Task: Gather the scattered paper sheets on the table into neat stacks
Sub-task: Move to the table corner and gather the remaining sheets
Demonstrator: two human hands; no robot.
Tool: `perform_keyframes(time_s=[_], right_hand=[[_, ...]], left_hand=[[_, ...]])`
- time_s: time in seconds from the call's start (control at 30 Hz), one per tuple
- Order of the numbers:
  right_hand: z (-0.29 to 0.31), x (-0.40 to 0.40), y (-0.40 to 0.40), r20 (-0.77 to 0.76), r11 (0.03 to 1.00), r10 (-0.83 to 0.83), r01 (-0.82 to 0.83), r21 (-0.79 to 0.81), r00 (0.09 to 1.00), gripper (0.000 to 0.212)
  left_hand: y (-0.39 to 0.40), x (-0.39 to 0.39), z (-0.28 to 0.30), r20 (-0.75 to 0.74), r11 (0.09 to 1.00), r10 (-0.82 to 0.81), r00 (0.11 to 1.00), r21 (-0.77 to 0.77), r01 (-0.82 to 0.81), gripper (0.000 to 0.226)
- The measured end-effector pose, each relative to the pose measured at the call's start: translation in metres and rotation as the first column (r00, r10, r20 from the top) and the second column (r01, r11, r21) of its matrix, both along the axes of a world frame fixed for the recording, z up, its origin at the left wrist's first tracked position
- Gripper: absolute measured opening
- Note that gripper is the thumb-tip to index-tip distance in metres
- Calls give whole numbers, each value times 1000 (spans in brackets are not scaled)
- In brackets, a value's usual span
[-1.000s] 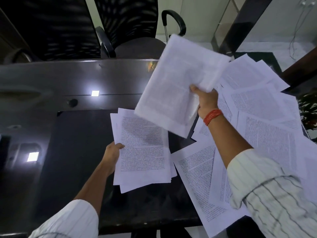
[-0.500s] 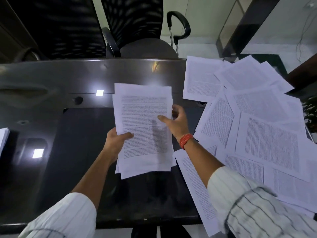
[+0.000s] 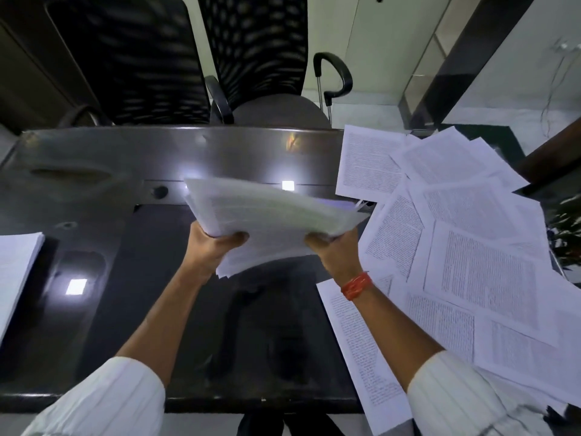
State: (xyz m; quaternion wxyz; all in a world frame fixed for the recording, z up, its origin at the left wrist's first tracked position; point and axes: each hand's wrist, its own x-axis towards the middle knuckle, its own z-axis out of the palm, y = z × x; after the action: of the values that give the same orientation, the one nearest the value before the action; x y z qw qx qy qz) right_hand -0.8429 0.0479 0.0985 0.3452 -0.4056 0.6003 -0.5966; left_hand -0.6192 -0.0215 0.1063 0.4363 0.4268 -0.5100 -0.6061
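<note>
A dark glossy table (image 3: 103,309) fills the view, ceiling lights mirrored on its top. Beyond its far edge stand two black mesh office chairs (image 3: 251,48), side by side. Across the right half of the table, scattered paper sheets (image 3: 471,269) lie fanned and overlapping, from the far edge right down to the near one; all carry dense printed text, too fine to read from here. At the far left edge, a neat white stack (image 3: 15,269) sits on the table, partly cut off by the frame.

Centre stage: a gathered bundle of sheets (image 3: 270,212) is held up above the table, blurred, its pages bowed and its near edges ragged. The left hand (image 3: 210,247) grips the bundle's near left corner, thumb curled over the top. The right hand (image 3: 333,250) grips the near right side, thumb seemingly on top too, though blur makes that hard to confirm. An orange-red thread band (image 3: 356,284) circles the right wrist, and white striped sleeves (image 3: 103,401) cover both forearms' near ends.
</note>
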Motion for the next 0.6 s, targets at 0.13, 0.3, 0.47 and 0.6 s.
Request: perform_keyframes(time_s=[0.13, 0.3, 0.47, 0.6], right_hand=[[-23, 0, 7, -25, 983, 73, -67, 173, 997, 41], [-2, 0, -1, -68, 993, 77, -70, 97, 995, 42], [-13, -2, 2, -20, 982, 65, -60, 181, 998, 45], [-20, 6, 1, 0, 956, 57, -55, 289, 998, 42]], left_hand=[[17, 0, -12, 116, 999, 44, 992, 26, -47, 29], [18, -2, 8, 44, 991, 20, 999, -133, -14, 41], [21, -2, -8, 196, 999, 45, 980, -7, -45, 35], [17, -4, -23, 295, 990, 27, 955, 124, -66, 30]])
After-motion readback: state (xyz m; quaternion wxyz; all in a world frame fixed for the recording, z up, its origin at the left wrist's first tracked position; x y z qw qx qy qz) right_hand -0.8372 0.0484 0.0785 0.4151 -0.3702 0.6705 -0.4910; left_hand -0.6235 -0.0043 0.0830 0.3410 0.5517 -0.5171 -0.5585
